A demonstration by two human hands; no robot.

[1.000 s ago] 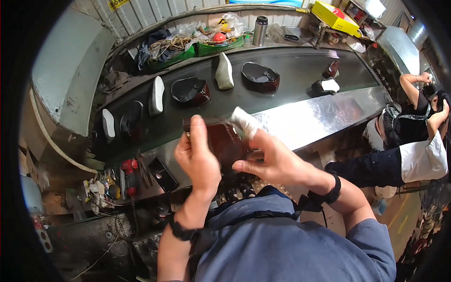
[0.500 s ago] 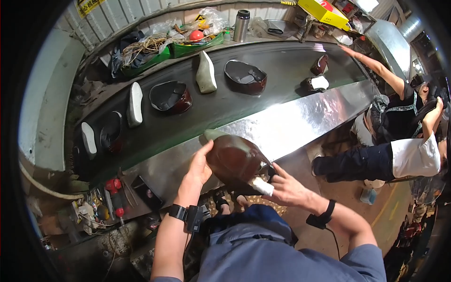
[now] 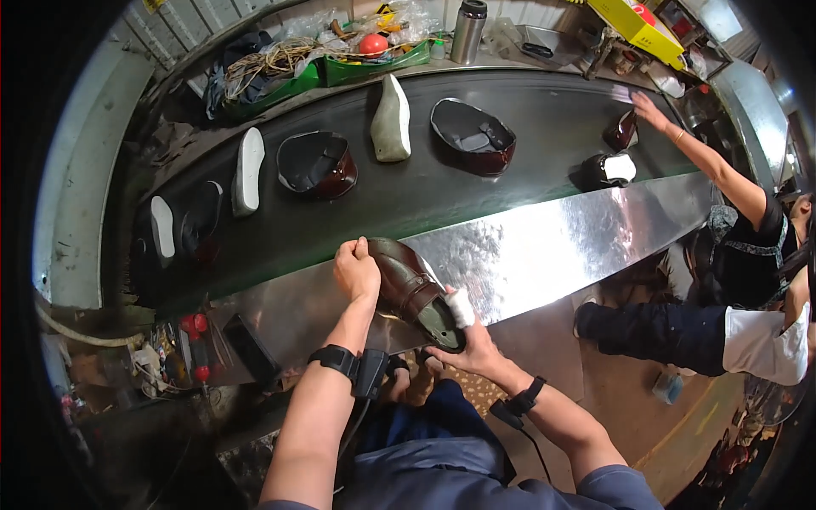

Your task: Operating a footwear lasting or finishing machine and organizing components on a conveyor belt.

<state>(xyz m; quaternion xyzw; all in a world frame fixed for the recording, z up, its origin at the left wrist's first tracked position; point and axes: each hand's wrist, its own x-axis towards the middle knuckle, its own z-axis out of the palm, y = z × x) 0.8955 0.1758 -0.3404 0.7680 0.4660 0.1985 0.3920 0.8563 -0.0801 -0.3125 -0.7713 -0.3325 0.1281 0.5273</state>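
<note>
A glossy dark-brown shoe upper (image 3: 406,279) fits over a grey-green shoe last (image 3: 439,321), whose top shows in the upper's opening. It hangs over the near edge of the metal ledge, toe away from me. My left hand (image 3: 357,272) is closed at the left of the toe. My right hand (image 3: 474,347) grips the heel end from the right and below, its fingers partly hidden. A white wrapping (image 3: 461,308) covers one of its fingers. Beyond, loose lasts (image 3: 392,119) and brown uppers (image 3: 473,138) lie on the dark belt.
A shiny metal ledge (image 3: 527,255) runs along the dark belt (image 3: 357,204). A co-worker's arm (image 3: 710,161) reaches over the belt's right end. A steel flask (image 3: 468,32) and a green tray (image 3: 374,68) of clutter stand behind. A red tool (image 3: 197,340) hangs at left.
The upper, flipped and blurred before, now shows its opening and the last's top. My left hand moved from its side to its toe; my right hand now grips the heel. The co-worker's hand lowered.
</note>
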